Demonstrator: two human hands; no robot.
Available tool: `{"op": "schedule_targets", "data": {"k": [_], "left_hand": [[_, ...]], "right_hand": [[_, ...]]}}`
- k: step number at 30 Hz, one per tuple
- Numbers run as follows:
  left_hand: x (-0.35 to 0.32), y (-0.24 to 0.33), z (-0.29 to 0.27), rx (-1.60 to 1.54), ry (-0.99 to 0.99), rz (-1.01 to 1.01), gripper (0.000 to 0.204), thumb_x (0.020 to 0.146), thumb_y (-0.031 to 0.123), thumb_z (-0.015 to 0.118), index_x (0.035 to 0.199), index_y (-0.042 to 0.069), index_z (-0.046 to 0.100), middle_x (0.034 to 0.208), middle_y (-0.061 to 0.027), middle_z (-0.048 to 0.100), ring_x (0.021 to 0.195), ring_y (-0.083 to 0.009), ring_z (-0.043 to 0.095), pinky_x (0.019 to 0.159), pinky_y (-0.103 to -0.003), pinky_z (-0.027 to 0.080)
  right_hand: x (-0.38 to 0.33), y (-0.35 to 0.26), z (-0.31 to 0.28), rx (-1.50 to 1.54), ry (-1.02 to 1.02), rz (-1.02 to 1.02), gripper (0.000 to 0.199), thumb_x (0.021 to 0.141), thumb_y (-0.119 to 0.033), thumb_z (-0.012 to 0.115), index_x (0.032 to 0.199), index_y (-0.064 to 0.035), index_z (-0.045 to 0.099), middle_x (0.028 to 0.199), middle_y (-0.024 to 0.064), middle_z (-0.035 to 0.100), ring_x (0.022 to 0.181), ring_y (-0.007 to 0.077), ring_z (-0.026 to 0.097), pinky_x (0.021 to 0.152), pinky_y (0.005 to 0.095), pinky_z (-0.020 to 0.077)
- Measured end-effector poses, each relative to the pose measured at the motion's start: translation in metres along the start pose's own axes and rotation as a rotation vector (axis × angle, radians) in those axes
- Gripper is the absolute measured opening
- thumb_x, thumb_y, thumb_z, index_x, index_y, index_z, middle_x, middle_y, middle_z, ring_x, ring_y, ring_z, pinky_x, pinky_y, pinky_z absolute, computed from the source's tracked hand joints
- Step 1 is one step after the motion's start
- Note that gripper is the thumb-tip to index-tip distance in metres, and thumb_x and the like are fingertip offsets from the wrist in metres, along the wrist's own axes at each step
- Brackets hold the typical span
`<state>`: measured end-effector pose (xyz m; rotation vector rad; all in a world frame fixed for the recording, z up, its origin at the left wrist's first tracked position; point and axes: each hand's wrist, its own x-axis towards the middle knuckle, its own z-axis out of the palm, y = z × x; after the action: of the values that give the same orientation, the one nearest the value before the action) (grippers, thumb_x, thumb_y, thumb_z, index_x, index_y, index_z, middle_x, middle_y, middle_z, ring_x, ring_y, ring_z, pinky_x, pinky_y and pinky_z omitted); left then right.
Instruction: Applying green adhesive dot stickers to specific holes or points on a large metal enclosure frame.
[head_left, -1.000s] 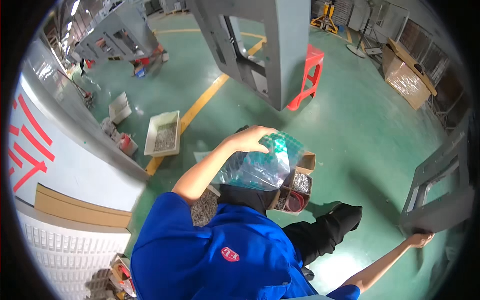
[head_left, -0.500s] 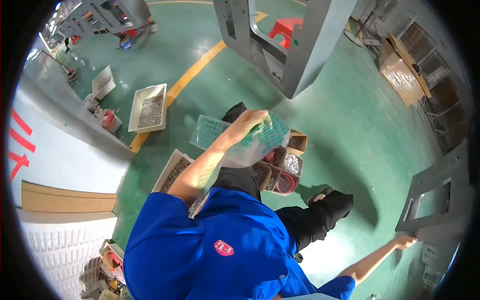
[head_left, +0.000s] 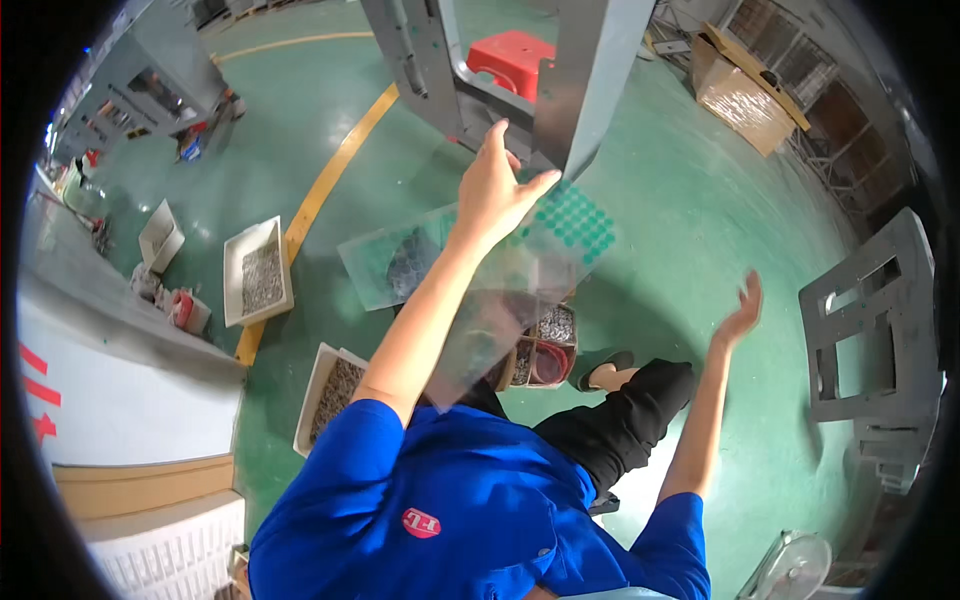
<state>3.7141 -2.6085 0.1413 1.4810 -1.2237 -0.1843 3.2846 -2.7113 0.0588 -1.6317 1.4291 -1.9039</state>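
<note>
Spreading in a loose fan above the person's lap, clear plastic sheets dotted with green circles lie directly under the left hand. Their long axis runs mostly crosswise, the densely dotted end pointing right and the other end reaching left, while one clear flap slants down toward the blue shirt.

On the left hand, thumb and forefinger stretch wide apart, the forefinger aimed away from the body; the remaining fingers are largely hidden, so how firmly they grip the sheets cannot be told. The right hand, slightly blurred, is raised with loosely open fingers and holds nothing, near a grey panel with rectangular cutouts.

Partly beneath the sheets, a divided box holds silvery parts and something red in separate compartments. It stands on a green floor, as do two pale bins of small metal pieces to the left, the farther one touching a yellow line.

Beyond the sheets rises a tall grey metal frame, with a red stool visible through its opening. Farther right sits a wrapped carton.
</note>
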Motion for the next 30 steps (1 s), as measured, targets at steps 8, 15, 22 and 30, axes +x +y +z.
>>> {"op": "schedule_targets", "data": {"k": [8, 15, 22, 30], "left_hand": [[0.031, 0.022, 0.047, -0.112, -0.006, 0.153, 0.053, 0.072, 0.041, 0.077, 0.099, 0.001, 0.054, 0.093, -0.0164, 0.063, 0.085, -0.0325, 0.061, 0.071, -0.041, 0.047], [-0.001, 0.033, 0.012, -0.027, -0.075, 0.218, 0.047, 0.073, 0.025, 0.074, 0.105, -0.003, 0.055, 0.091, -0.0154, 0.066, 0.083, -0.0259, 0.064, 0.074, -0.034, 0.048], [-0.025, 0.013, -0.103, -0.090, -0.119, 0.001, 0.053, 0.071, 0.016, 0.075, 0.117, -0.001, 0.053, 0.103, -0.0112, 0.063, 0.089, -0.0170, 0.062, 0.070, -0.031, 0.051], [-0.068, 0.018, -0.156, -0.038, 0.181, -0.070, 0.081, 0.078, 0.014, 0.071, 0.144, 0.005, 0.025, 0.139, -0.0187, 0.039, 0.125, -0.0269, 0.042, 0.097, -0.039, 0.038]], "right_hand": [[-0.034, -0.080, 0.149, 0.288, -0.426, -0.030, 0.042, 0.098, -0.028, 0.041, 0.125, 0.0016, 0.054, 0.125, 0.0148, 0.057, 0.116, 0.0234, 0.052, 0.097, 0.0347, 0.0397], [-0.020, -0.134, 0.194, 0.471, -0.503, 0.009, 0.046, 0.097, -0.030, 0.041, 0.126, 0.0039, 0.051, 0.126, 0.0170, 0.055, 0.118, 0.0257, 0.052, 0.096, 0.0360, 0.0419], [-0.069, -0.205, 0.195, 0.579, -0.846, -0.048, 0.048, 0.093, -0.028, 0.050, 0.129, 0.0028, 0.045, 0.122, 0.0240, 0.055, 0.114, 0.0325, 0.055, 0.096, 0.0369, 0.0407], [-0.156, -0.258, 0.201, 0.527, -1.080, -0.189, 0.084, 0.082, -0.023, 0.066, 0.144, 0.0042, 0.015, 0.132, 0.0327, 0.041, 0.120, 0.0443, 0.044, 0.099, 0.0429, 0.0394]]}}
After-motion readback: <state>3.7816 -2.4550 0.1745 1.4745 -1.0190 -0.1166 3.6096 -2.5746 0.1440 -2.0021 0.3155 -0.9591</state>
